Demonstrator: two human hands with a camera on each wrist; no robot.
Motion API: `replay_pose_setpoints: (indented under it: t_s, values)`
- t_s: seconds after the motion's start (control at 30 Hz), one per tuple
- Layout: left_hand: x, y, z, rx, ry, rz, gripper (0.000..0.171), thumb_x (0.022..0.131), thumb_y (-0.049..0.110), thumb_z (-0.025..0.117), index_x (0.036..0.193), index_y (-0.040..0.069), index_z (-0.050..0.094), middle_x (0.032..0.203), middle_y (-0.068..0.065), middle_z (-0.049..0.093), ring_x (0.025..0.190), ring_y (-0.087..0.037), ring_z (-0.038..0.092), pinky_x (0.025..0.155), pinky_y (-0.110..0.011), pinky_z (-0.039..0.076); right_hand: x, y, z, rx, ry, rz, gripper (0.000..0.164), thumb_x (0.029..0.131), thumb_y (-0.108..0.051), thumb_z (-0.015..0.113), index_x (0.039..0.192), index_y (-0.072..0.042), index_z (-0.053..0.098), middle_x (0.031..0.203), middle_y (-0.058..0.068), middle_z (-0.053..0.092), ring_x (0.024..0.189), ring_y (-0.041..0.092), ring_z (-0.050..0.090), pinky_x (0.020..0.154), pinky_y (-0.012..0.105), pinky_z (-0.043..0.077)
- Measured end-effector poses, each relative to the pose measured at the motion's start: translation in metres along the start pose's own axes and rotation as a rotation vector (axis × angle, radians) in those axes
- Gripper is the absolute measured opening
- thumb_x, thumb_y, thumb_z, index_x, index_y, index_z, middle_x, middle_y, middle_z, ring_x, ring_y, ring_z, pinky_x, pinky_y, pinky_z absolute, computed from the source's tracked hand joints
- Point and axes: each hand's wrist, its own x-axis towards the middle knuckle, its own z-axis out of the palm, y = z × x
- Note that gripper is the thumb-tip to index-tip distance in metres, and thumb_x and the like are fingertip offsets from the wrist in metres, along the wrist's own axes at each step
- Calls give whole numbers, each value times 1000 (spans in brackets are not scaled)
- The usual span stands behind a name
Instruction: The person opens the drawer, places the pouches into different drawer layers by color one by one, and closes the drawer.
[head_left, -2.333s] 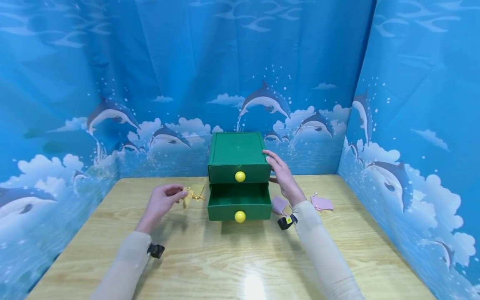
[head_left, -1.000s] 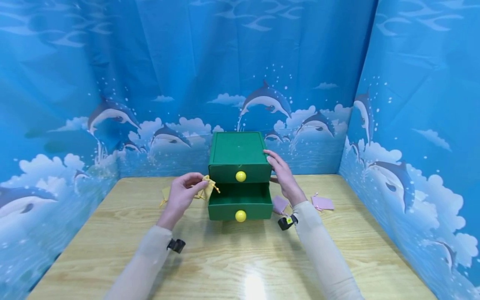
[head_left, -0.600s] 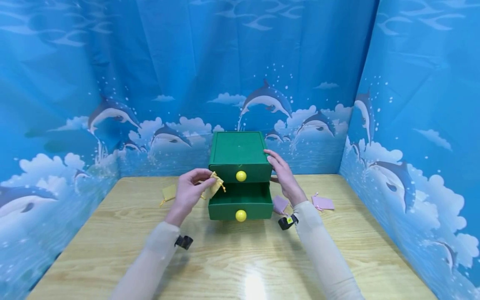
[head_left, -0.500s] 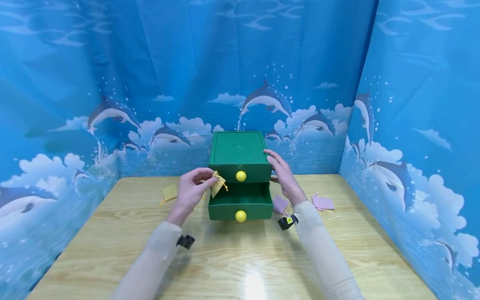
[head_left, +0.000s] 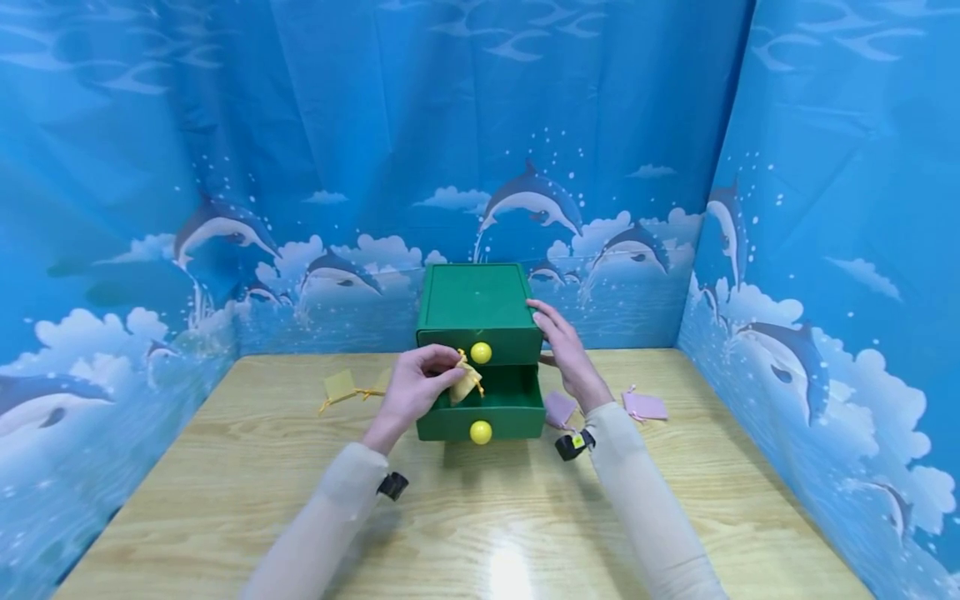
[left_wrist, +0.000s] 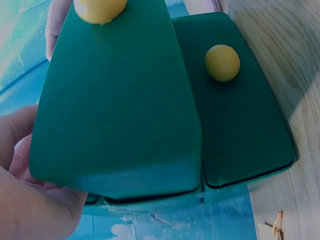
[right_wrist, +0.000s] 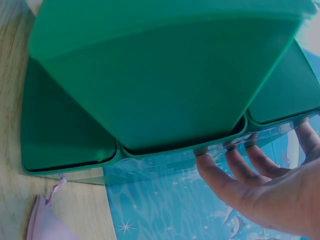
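Observation:
My left hand (head_left: 412,385) pinches a small yellow drawstring pouch (head_left: 467,387) between thumb and fingers. The pouch hangs over the pulled-out drawer (head_left: 442,423) of a green cabinet (head_left: 480,296). In the left wrist view the drawer front (left_wrist: 115,110) hides the pouch, and part of the hand shows at the left edge. My right hand (head_left: 566,354) rests against the cabinet's right side. Its fingers (right_wrist: 215,175) are spread along the clear side wall in the right wrist view. Yellow round knobs (head_left: 481,432) sit on the drawer fronts.
Left of the cabinet lie a yellow pouch (head_left: 340,386) and another yellow pouch (head_left: 384,381), their cords close together. On the right are a lilac pouch (head_left: 558,409) beside the cabinet and a second lilac pouch (head_left: 648,407). Dolphin-print curtains (head_left: 337,208) enclose the wooden table (head_left: 525,517).
My left hand has carried the yellow pouch rightward from the table on the left to over the drawer. My right hand stays at the cabinet's side.

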Motion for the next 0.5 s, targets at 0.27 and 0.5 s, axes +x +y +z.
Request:
replay_pose_setpoints:
  t_s: [0.27, 0.5]
  values:
    - [-1, 2, 11, 119, -36, 4, 14, 85, 12, 77, 99, 10, 74, 94, -4, 75, 80, -13, 67, 71, -28, 56, -1, 0, 1, -4, 6, -5, 50, 103, -52, 39, 149, -34, 38, 161, 1, 25, 143, 36, 33, 108, 65, 34]
    - [0, 10, 15, 205, -86, 31, 12, 86, 13, 76, 98, 12, 74, 91, 1, 74, 78, -11, 66, 69, -29, 56, -1, -1, 2, -5, 7, -2, 51, 103, -52, 40, 150, -33, 37, 161, 1, 24, 143, 36, 32, 109, 65, 34]
